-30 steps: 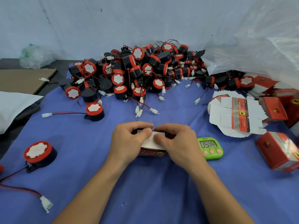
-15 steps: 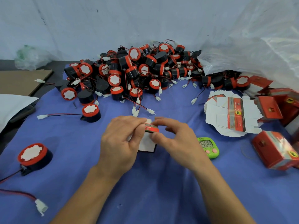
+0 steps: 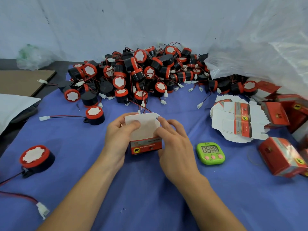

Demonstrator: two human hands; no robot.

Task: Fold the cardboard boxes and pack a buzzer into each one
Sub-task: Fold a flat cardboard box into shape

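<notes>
Cardboard, red outside and white inside, made the little box (image 3: 145, 145) we held between both hands. Our left hand (image 3: 119, 135) and right hand (image 3: 173, 144) pinched its stiff white flap (image 3: 143, 125), standing open. We judged we were closing it; next the flap needed tucking in. Round, smooth buzzers (image 3: 133, 75) lay piled beyond our grip.

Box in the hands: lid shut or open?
Open. The white lid flap stands up above the red box, not tucked in; the left hand and right hand both pinch it. Contents: cannot tell.
</notes>
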